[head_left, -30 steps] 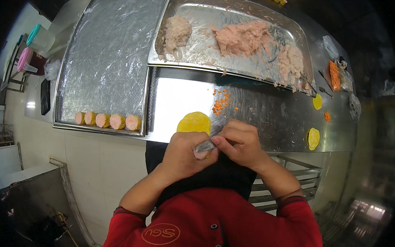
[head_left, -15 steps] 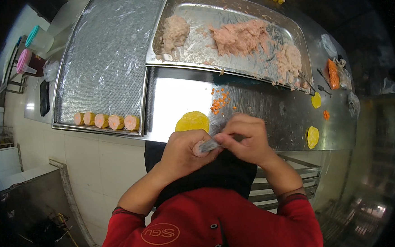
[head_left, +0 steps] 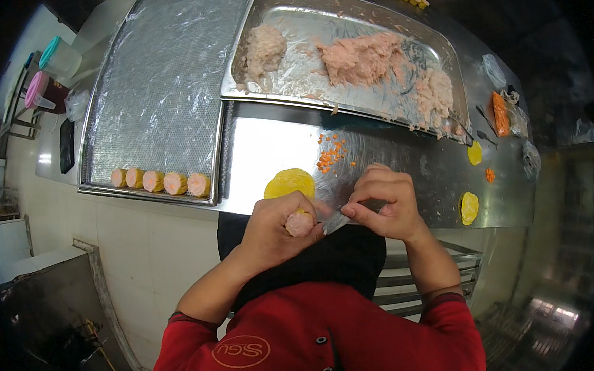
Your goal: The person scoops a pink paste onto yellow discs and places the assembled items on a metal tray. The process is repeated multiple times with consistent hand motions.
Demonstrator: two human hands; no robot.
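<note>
My left hand (head_left: 262, 235) is closed round a dumpling (head_left: 299, 223), its pink filling facing up with a trace of yellow wrapper at the edge. Between the fingers of my right hand (head_left: 388, 204) is a small flat spatula (head_left: 335, 222), its blade just right of the dumpling, near my left thumb. Just beyond my left hand lies a stack of round yellow wrappers (head_left: 289, 182) on the steel table (head_left: 260, 140). Small orange diced bits (head_left: 329, 155) are scattered beyond my right hand. Several finished dumplings (head_left: 174, 183) stand in a row along the near edge of the film-lined tray (head_left: 155, 85).
A deep steel pan (head_left: 294, 30) with mounds of pink minced filling (head_left: 364, 57) stands at the back. To the right are loose yellow wrappers (head_left: 470, 207), a bag of orange bits (head_left: 501, 113) and dark utensils (head_left: 485, 133). Lidded containers (head_left: 61, 58) stand far left.
My right hand has drawn the spatula off the dumpling's top and moved right. The pink filling now shows uncovered in my left hand, which stays in place.
</note>
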